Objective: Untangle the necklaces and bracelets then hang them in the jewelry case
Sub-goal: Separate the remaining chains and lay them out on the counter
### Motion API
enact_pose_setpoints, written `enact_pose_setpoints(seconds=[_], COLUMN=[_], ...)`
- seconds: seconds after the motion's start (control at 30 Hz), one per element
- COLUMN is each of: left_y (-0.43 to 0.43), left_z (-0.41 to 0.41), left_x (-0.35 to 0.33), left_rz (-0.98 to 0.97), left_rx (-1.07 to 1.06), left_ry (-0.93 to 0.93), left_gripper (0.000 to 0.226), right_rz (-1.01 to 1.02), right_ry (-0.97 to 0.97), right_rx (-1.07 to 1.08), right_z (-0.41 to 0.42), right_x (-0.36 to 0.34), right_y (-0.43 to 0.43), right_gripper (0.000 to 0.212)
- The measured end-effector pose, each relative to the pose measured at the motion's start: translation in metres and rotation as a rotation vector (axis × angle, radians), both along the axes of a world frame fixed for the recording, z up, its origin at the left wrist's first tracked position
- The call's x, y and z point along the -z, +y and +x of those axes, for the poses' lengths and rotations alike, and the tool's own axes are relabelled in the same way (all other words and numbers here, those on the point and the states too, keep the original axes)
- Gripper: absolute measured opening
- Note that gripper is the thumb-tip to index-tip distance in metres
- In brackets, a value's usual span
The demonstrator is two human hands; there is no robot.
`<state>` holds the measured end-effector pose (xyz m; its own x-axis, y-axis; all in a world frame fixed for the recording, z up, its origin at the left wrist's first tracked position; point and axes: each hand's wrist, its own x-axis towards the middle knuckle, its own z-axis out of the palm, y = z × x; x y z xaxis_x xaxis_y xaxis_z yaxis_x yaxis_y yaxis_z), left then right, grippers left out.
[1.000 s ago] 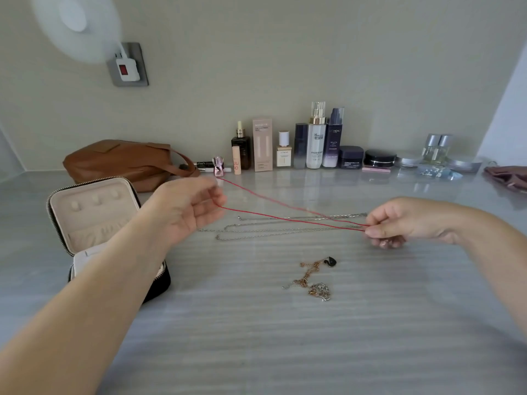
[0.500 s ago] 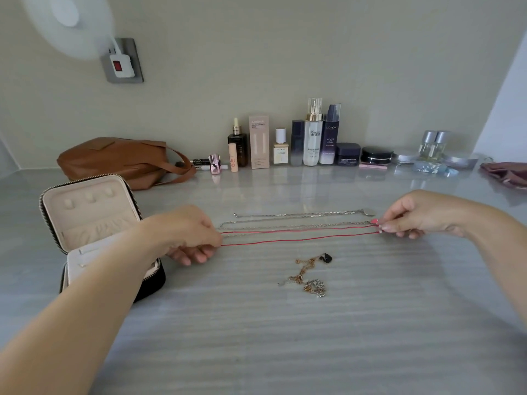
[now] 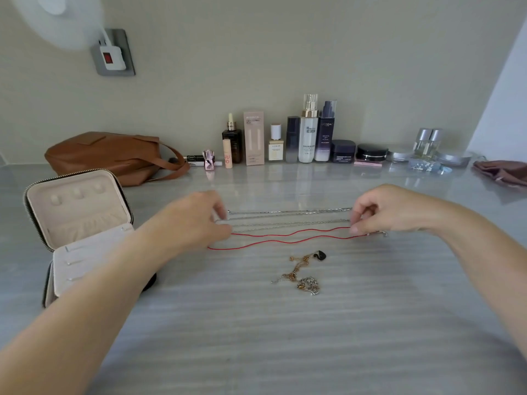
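Red cord necklace [image 3: 285, 238] lies slack on the worktop [image 3: 256, 337] between the hands; right hand [image 3: 393, 212] pinches its end, left hand [image 3: 194, 220] grip unclear; laid straight, it probably next needs lifting to the jewelry case [image 3: 79, 223] beside the left hand.

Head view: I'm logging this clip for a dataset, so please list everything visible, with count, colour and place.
red cord necklace: 1, red, lying slack at centre
silver chains: apparently 2, silver, stretched behind the cord
tangled jewellery: 1 clump, gold and silver with a black pendant, nearer than the cord
jewelry case: 1, black with beige lining, open, left
bag: 1, brown, back left
cosmetics: a row, mixed colours, along the wall
pouch: 1, mauve, far right
wall socket: 1, grey with white plug, upper left
table: 1, streaked grey
left hand: 1, at the cord's left end, grip unclear
right hand: 1, pinches the cord's right end
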<state>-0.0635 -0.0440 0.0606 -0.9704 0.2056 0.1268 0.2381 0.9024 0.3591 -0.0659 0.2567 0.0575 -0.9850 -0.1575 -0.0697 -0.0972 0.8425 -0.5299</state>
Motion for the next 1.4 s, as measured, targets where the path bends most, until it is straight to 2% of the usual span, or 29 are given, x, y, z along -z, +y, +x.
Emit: enact_pose_setpoints(seconds=[0.1,0.27,0.37,0.5,0.63,0.73,1.03,1.2,1.3,1.4], left_y=[0.029,0.052,0.052,0.051,0.047,0.043,0.042,0.039,0.041,0.047], left_z=[0.021,0.033,0.031,0.028,0.024,0.023,0.025,0.026,0.029,0.032], left_x=[0.006,0.027,0.029,0.031,0.025,0.019,0.012,0.013,0.016,0.014], left_rz=[0.177,0.078,0.062,0.035,0.118,0.218,0.515,0.456,0.425,0.512], left_rx=[0.296,0.469,0.473,0.455,0.394,0.356,0.274,0.286,0.332,0.351], left_ry=[-0.102,-0.132,-0.107,-0.097,-0.123,-0.159,-0.305,-0.391,-0.375,-0.323], left_gripper=[0.010,0.009,0.005,0.003,0.017,0.017,0.014,0.011,0.008,0.016], right_rz=[0.019,0.035,0.099,0.123,0.126,0.125,-0.070,-0.208,-0.261,-0.292], right_ry=[-0.065,-0.190,-0.204,-0.174,-0.134,-0.126,-0.089,-0.071,-0.062,-0.033], right_rx=[-0.215,-0.371,-0.393,-0.383,-0.337,-0.311,-0.317,-0.294,-0.277,-0.262], right_z=[0.016,0.035,0.038,0.039,0.036,0.034,0.032,0.035,0.036,0.037], right_x=[-0.004,-0.004,0.002,0.000,-0.001,-0.003,-0.014,-0.018,-0.019,-0.018], right_y=[-0.035,-0.068,-0.076,-0.075,-0.068,-0.062,-0.054,-0.054,-0.057,-0.062], right_gripper=[0.010,0.019,0.024,0.009,0.003,0.003,0.004,0.004,0.006,0.011])
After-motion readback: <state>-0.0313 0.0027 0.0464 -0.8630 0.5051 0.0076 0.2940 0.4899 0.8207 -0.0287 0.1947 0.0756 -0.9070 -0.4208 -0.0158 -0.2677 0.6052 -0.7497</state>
